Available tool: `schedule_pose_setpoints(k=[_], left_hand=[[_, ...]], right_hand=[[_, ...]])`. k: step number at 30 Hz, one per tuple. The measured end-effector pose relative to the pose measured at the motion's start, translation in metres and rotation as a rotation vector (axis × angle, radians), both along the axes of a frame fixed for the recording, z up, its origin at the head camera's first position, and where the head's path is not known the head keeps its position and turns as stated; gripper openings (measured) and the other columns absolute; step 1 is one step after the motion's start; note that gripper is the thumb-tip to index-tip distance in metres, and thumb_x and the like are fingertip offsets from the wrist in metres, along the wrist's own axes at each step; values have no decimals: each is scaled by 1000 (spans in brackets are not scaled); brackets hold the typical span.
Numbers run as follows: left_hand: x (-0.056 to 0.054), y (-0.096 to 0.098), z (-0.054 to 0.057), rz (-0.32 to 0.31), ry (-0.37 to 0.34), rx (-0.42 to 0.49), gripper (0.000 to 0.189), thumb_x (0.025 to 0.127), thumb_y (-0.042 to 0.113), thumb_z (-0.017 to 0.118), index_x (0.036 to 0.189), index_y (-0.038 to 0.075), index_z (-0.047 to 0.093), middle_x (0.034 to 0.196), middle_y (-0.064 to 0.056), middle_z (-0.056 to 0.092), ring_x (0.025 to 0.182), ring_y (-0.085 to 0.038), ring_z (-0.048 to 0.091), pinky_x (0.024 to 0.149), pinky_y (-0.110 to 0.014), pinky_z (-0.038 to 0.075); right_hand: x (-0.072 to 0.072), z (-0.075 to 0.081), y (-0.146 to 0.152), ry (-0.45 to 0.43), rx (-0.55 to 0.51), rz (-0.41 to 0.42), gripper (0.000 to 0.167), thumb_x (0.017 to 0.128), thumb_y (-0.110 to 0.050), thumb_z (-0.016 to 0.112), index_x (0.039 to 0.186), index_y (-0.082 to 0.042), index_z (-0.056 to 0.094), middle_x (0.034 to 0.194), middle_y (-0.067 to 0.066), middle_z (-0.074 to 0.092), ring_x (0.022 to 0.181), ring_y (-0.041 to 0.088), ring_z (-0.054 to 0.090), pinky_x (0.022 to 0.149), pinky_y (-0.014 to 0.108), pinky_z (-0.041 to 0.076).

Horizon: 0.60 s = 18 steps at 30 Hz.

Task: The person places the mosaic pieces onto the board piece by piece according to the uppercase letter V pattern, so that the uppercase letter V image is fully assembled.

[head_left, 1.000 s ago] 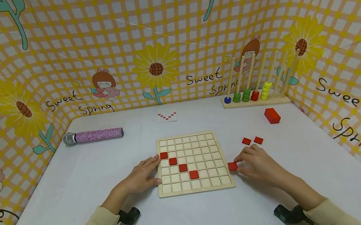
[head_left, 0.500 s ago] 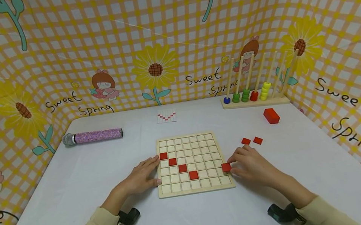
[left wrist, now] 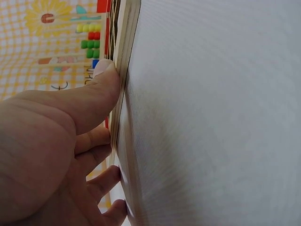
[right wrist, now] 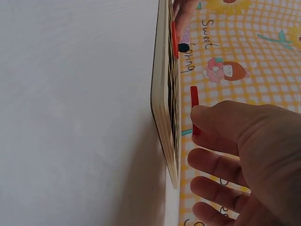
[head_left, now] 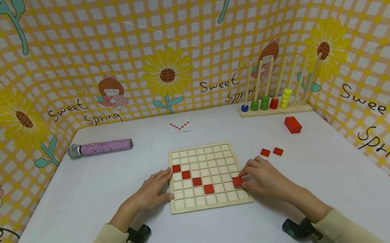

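A square wooden grid board (head_left: pixel 217 151) lies on the white table, with several red square tiles (head_left: pixel 197 181) set in a descending diagonal on its left half. My left hand (head_left: pixel 154 189) rests with extended fingers and thumb against the board's left edge; in the left wrist view the thumb (left wrist: pixel 101 89) presses on the rim. Between thumb and fingers my right hand (head_left: pixel 266 178) pinches another red tile (head_left: pixel 237 181), held over the board's right side. The right wrist view shows that tile (right wrist: pixel 194 96) edge-on, apart from the board's surface.
Two loose red tiles (head_left: pixel 265 152) lie right of the board, with a red block (head_left: pixel 293 125) farther back. A bead abacus (head_left: pixel 275 109) stands at the back right. A small pattern card (head_left: pixel 179 125) lies behind the board, and a glittery microphone (head_left: pixel 100 147) at back left.
My right hand has moved left with the pinched tile, from just outside the board's right edge to over its right columns. The left hand stays at the left edge.
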<state>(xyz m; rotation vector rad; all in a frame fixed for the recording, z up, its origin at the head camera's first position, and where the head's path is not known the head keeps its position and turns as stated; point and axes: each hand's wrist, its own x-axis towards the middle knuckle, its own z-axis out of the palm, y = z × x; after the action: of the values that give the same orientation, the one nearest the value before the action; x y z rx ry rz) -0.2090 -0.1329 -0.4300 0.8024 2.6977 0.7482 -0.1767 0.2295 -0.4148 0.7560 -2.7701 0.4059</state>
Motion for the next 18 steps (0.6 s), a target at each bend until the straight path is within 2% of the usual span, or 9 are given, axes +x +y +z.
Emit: schedule_pose_setpoints(k=[5, 14, 18], left_hand=[[0, -1, 0, 0, 2, -3, 74, 89, 29, 63, 148, 3, 27, 157, -14, 21, 144, -41, 18, 113, -62, 18], [0, -1, 1, -1, 9, 0, 73, 90, 28, 63, 148, 2, 27, 157, -14, 21, 143, -42, 18, 112, -62, 18], [1, -1, 2, 0, 7, -1, 73, 90, 28, 63, 148, 2, 28, 157, -14, 21, 143, -42, 18, 112, -62, 18]], right_hand=[[-3, -1, -6, 3, 6, 6, 23, 74, -22, 79, 93, -13, 73, 90, -3, 64, 87, 14, 47, 74, 30, 41], [-8, -1, -19, -70, 3, -15, 18, 78, -23, 75, 93, -15, 73, 92, -3, 64, 88, 13, 46, 74, 28, 39], [-9, 0, -23, -75, 9, -8, 17, 78, -23, 75, 93, -15, 73, 92, -3, 64, 88, 14, 46, 74, 28, 39]])
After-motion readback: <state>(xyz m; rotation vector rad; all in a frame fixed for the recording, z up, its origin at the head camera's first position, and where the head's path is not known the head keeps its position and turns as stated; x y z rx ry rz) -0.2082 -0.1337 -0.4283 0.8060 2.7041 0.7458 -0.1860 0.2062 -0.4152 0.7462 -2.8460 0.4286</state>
